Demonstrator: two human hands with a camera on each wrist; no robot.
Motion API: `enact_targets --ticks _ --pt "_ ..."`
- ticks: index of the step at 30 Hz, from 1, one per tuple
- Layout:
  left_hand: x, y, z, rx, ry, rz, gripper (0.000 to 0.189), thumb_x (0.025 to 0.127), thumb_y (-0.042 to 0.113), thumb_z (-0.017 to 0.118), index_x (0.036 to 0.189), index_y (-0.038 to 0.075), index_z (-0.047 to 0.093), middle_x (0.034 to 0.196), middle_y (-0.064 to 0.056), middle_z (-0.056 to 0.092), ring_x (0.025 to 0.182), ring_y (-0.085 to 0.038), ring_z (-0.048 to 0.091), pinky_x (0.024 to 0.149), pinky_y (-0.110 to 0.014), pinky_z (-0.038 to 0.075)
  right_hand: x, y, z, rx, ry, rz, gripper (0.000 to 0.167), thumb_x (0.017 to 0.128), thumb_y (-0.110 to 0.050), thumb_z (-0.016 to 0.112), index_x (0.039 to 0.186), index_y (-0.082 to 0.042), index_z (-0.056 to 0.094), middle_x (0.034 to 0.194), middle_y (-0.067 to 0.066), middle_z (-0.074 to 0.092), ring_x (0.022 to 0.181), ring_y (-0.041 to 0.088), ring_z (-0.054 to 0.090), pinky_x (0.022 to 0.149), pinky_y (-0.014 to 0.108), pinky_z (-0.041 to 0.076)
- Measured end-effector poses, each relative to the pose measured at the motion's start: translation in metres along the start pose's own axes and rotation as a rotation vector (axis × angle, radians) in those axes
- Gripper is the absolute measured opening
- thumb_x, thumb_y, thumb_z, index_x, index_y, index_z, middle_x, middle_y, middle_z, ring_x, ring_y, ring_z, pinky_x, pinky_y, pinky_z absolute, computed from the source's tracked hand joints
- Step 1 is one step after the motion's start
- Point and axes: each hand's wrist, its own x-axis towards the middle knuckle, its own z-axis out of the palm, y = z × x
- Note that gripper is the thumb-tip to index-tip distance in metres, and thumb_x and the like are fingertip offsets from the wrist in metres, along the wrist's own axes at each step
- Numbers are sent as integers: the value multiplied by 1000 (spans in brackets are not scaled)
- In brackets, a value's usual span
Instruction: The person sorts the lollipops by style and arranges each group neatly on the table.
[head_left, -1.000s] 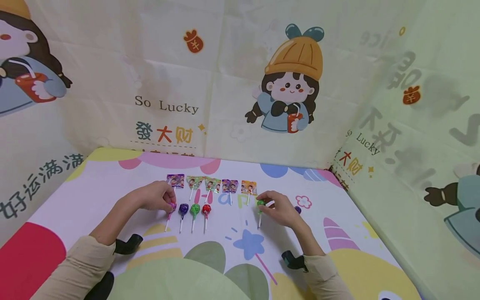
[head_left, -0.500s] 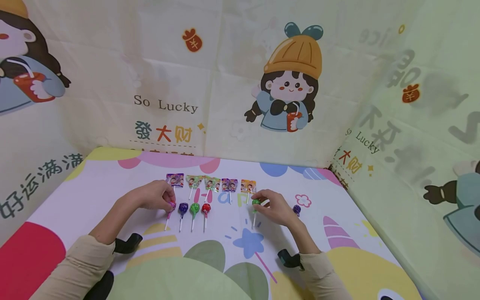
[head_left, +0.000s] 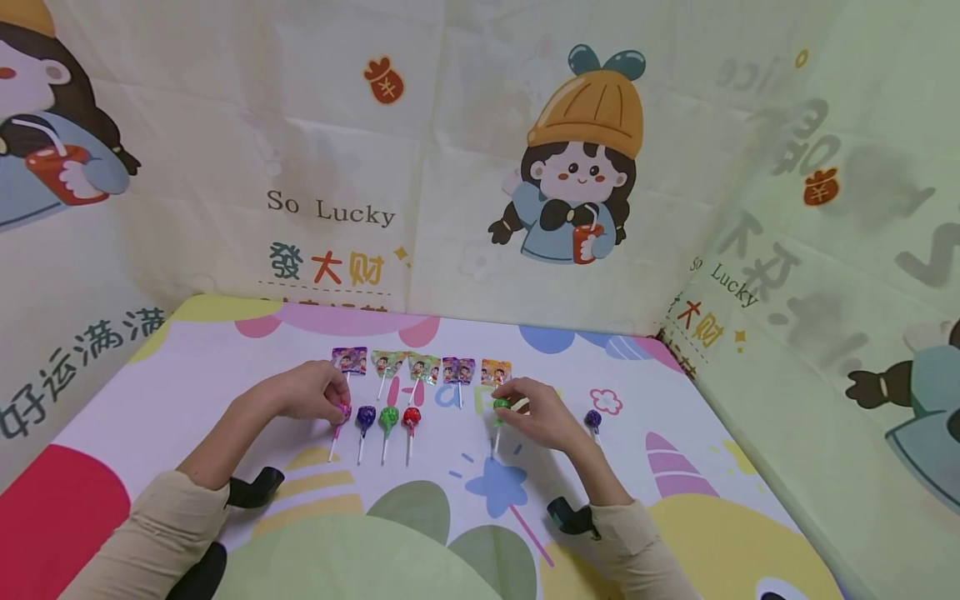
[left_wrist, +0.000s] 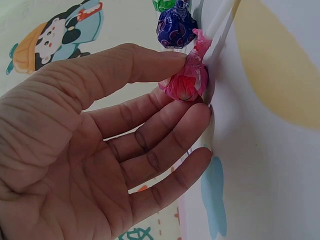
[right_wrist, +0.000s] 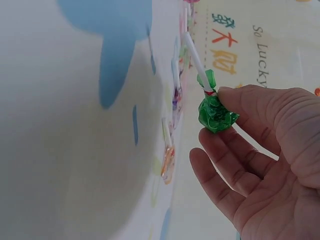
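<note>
Between thumb and fingertips my left hand (head_left: 311,392) pinches the head of a pink lollipop (left_wrist: 187,82) at the left end of the near row. Beside it lie a dark purple lollipop (head_left: 366,419), a green lollipop (head_left: 388,421) and a red lollipop (head_left: 412,419), sticks toward me. My right hand (head_left: 536,412) holds another green lollipop (right_wrist: 217,115) by its wrapped head, white stick pointing away from the palm. In the right wrist view it appears raised off the table. Farther right lies a second purple lollipop (head_left: 593,419), its stick partly hidden by the right forearm.
Behind runs a row of flat-wrapped lollipops: a purple one (head_left: 349,361) at the left, several between, an orange one (head_left: 496,372) at the right near my right hand. The printed tabletop (head_left: 300,550) meets patterned cloth walls (head_left: 450,167) at the back and right.
My right hand has moved left with the green lollipop, toward the near row, uncovering more of the purple lollipop at right. My left hand has stayed on the pink one.
</note>
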Motion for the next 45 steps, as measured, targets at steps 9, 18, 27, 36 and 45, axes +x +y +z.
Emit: enact_targets --ticks 9,18,27,36,45 --pt "-1 -1 -1 2 4 0 16 83 11 82 91 8 69 83 -4 60 77 -19 53 67 -31 48 6 -9 7 1 -14 -20 20 93 -9 72 112 -4 70 108 6 72 96 20 66 81 30 57" --pt "-2 0 -2 -5 3 -2 16 83 11 82 92 7 69 83 -4 60 77 -19 53 67 -31 48 12 -15 13 20 -28 -67 21 93 -9 73 113 -4 71 108 6 72 96 21 67 84 44 58" --pt "-2 1 -3 -10 -9 -3 15 84 10 82 91 7 69 82 -4 61 77 -19 54 67 -31 48 17 -23 20 11 -69 -59 24 94 -11 73 116 -4 71 110 5 71 98 21 66 86 44 58" --pt "-3 2 -4 -12 -12 -3 15 84 10 81 91 8 69 82 -4 61 77 -19 53 67 -31 48 22 -33 27 15 -93 -93 24 94 -11 73 116 -2 70 110 6 71 99 22 67 85 43 59" --pt "-1 -1 -2 -9 -13 0 15 84 11 82 92 8 70 83 -4 62 78 -19 54 67 -31 49 25 -37 36 9 -123 -110 24 94 -10 73 115 -1 71 110 7 72 98 22 67 85 43 59"
